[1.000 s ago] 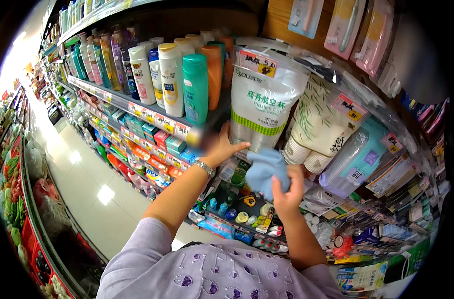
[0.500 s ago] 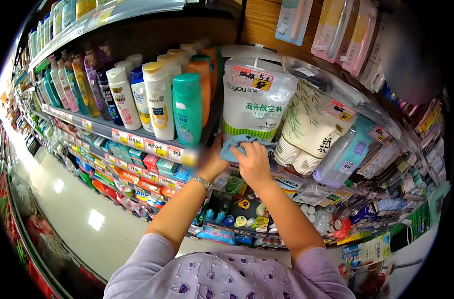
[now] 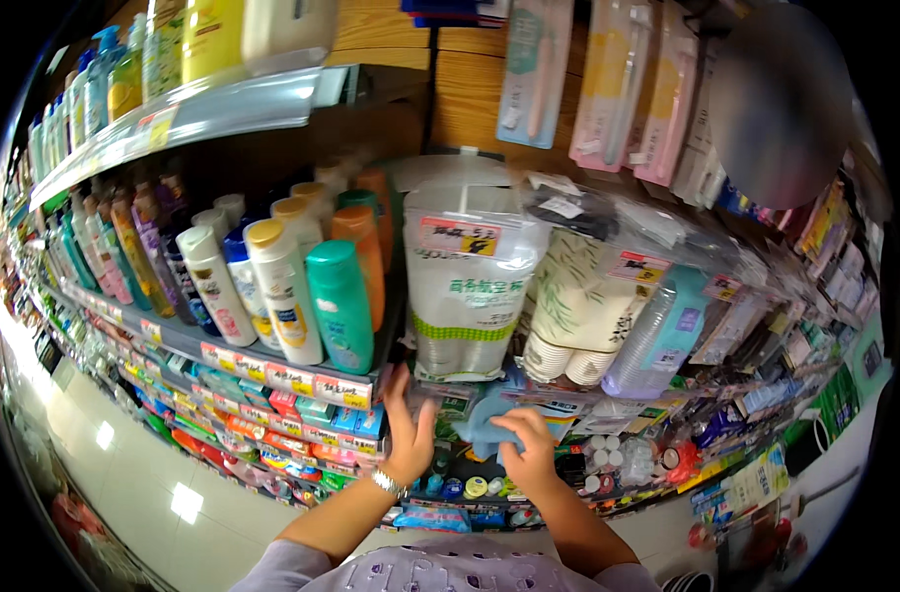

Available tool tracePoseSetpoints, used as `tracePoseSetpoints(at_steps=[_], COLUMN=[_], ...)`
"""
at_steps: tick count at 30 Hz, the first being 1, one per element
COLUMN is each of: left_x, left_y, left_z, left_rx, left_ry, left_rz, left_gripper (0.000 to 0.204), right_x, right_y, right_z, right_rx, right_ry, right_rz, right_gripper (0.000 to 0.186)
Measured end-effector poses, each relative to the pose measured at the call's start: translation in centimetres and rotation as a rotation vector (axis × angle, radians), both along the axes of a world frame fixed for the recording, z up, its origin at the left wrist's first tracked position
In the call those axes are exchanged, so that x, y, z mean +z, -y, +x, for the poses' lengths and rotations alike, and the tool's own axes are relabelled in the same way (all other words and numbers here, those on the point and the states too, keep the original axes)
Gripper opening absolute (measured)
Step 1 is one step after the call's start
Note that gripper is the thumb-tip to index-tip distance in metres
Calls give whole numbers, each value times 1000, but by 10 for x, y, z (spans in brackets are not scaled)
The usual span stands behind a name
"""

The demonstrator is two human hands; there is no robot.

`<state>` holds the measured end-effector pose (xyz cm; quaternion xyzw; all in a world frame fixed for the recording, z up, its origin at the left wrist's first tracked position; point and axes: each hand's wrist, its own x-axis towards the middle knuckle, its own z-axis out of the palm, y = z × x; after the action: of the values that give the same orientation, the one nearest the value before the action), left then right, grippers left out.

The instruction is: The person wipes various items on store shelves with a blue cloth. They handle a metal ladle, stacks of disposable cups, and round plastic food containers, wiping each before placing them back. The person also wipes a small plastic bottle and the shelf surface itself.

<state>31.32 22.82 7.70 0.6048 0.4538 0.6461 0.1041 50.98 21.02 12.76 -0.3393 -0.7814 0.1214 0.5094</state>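
Observation:
My left hand [image 3: 409, 442] is open, fingers apart, with a silver watch on the wrist, beside the corner of the grey shelf [image 3: 223, 340] below a hanging white bag of plastic cups [image 3: 465, 286]. My right hand [image 3: 529, 454] grips a crumpled light blue cloth [image 3: 485, 419] just under that bag. To the right of the bag hang a cream pack of paper cups [image 3: 578, 296] and a clear pack of cups with a blue label [image 3: 657, 335]. A teal bottle [image 3: 339, 306] stands among shampoo bottles at the shelf's end.
An upper shelf [image 3: 203, 109] of bottles is at the top left. Pink and blue blister packs [image 3: 529, 74] hang on the wooden back board. Lower shelves hold boxes and small goods [image 3: 603, 459]. A tiled floor [image 3: 144, 474] shows at the lower left.
The view has tilted up, showing more of the upper shelf. The blue cloth, earlier against the cup bag's bottom, is now below it. My left hand has moved down off the bag's side.

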Motion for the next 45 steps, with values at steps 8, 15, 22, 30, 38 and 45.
tracePoseSetpoints(at_steps=[8,15,22,30,38,45], left_x=[-16,-53,-89,-84,-87,-85], left_y=[66,93,118,129,131,128], left_z=[14,-3,-10,-4,0,17], left_rx=[-340,-384,-283,-225,-203,-147], left_ry=[-205,-57,321,493,475,421], left_rz=[-82,-475,-714,-783,-786,-861], left_gripper=[32,17,10,16,20,23], right_x=[-30,-35,-1,9,-15,-51], right_y=[20,20,-35,-71,-54,-10], right_z=[-2,23,75,78,94,118], right_rx=[284,328,-334,-228,-256,-216], right_ry=[29,-44,-335,-482,-444,-414], right_rz=[-350,-404,46,-148,-143,-164], right_gripper=[22,27,50,60,57,38])
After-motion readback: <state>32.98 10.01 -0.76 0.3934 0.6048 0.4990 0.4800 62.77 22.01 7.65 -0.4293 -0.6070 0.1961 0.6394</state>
